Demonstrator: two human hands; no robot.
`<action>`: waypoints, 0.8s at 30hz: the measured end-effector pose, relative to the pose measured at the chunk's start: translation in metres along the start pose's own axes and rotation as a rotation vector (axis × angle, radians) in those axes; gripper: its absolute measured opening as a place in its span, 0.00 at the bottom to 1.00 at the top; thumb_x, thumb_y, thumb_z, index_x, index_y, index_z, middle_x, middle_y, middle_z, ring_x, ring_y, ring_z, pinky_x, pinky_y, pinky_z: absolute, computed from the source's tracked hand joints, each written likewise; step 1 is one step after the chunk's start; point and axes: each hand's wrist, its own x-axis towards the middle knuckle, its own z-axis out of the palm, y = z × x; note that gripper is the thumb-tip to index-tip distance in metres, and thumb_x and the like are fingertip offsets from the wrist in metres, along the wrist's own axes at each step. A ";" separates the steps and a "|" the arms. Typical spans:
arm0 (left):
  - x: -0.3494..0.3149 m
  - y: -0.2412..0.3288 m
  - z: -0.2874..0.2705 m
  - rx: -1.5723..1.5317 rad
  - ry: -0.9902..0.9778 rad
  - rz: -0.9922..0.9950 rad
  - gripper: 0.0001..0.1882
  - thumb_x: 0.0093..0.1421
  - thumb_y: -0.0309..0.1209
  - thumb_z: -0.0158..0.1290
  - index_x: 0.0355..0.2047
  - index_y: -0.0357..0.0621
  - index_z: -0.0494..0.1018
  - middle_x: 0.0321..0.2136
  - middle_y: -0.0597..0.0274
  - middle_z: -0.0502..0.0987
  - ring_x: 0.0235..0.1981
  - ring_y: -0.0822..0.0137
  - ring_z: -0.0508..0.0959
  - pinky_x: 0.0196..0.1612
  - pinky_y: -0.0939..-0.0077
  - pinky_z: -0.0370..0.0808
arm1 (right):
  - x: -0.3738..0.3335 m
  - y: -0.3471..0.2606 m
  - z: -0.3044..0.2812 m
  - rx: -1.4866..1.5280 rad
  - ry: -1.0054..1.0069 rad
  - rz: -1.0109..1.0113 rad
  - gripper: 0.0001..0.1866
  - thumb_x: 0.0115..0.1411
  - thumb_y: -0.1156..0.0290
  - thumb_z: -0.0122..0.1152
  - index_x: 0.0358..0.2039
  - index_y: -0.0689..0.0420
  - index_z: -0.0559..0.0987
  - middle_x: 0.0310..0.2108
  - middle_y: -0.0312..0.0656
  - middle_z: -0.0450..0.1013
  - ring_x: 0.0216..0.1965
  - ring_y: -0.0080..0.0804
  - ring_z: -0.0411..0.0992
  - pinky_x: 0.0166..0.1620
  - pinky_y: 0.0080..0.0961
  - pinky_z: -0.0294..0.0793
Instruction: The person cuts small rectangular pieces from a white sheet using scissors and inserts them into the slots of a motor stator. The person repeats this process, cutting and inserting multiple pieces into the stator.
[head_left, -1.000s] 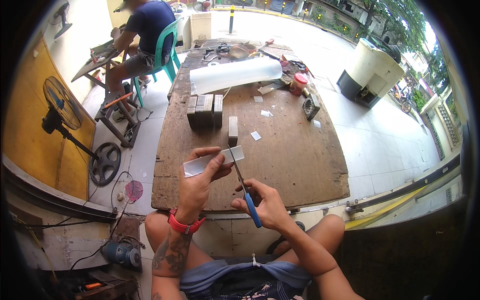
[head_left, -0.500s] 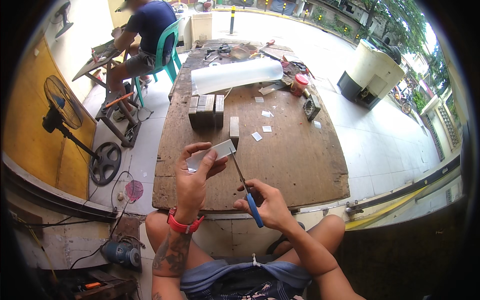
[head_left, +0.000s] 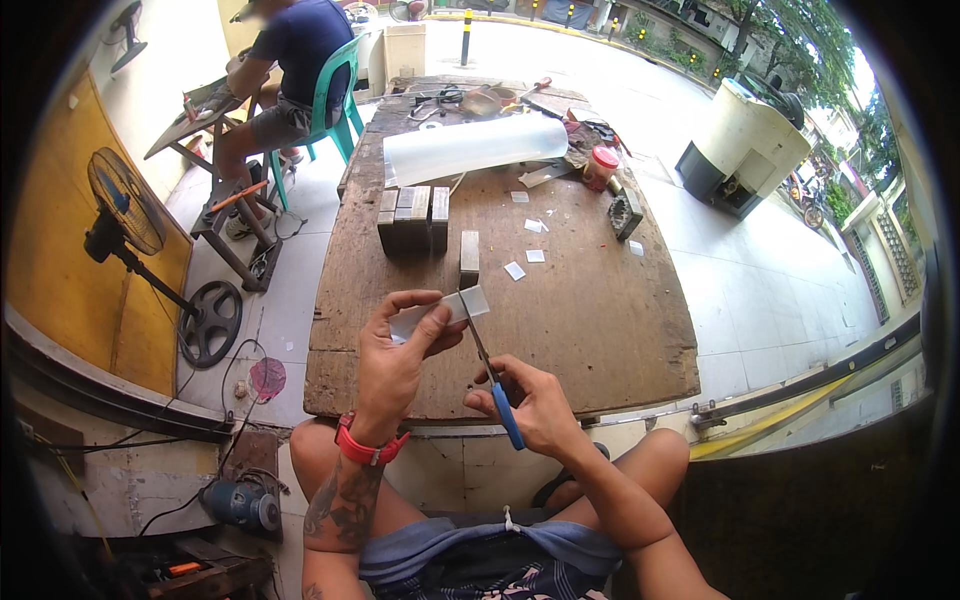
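Note:
Over the near part of the wooden table, my left hand (head_left: 405, 340) pinches a strip of clear plastic sheet (head_left: 468, 303) between thumb and fingers. My right hand (head_left: 533, 402) grips a pair of scissors (head_left: 507, 415) with blue handles. The scissor blades cross the strip near its right end, beyond my left fingertips. Just past the strip stands a small rectangular block (head_left: 469, 252). Several cut plastic pieces (head_left: 514, 271) lie on the table to the right of that block.
A large roll of clear plastic (head_left: 475, 150) lies across the far table (head_left: 600, 330). Near it are several grey blocks (head_left: 412, 222), a red-lidded jar (head_left: 600, 168) and loose tools. A standing fan (head_left: 125, 205) is at left; a person (head_left: 300, 60) sits beyond on a green chair.
The strip has shifted slightly right, and its right end sticks out past the blades. The scissors now sit across it, farther in from the end. My right hand has barely moved.

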 end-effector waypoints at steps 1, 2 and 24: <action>0.000 0.000 -0.001 -0.003 0.004 -0.005 0.13 0.68 0.27 0.61 0.50 0.36 0.75 0.42 0.49 0.83 0.41 0.62 0.87 0.45 0.70 0.88 | 0.000 0.001 0.001 0.030 -0.002 0.031 0.26 0.60 0.55 0.77 0.47 0.64 0.81 0.30 0.41 0.81 0.30 0.21 0.73 0.36 0.23 0.75; 0.001 -0.001 -0.001 -0.006 0.008 -0.010 0.13 0.68 0.27 0.61 0.50 0.36 0.75 0.42 0.49 0.83 0.40 0.62 0.87 0.44 0.70 0.88 | 0.000 0.001 0.001 0.003 -0.006 0.001 0.23 0.62 0.58 0.76 0.46 0.64 0.81 0.30 0.40 0.81 0.31 0.20 0.74 0.36 0.22 0.75; -0.001 -0.001 -0.003 0.019 -0.022 0.082 0.13 0.69 0.24 0.59 0.52 0.38 0.74 0.43 0.51 0.83 0.43 0.61 0.87 0.48 0.69 0.88 | 0.000 -0.005 -0.003 -0.157 -0.020 -0.011 0.25 0.59 0.57 0.79 0.49 0.60 0.81 0.25 0.33 0.76 0.30 0.17 0.72 0.35 0.19 0.72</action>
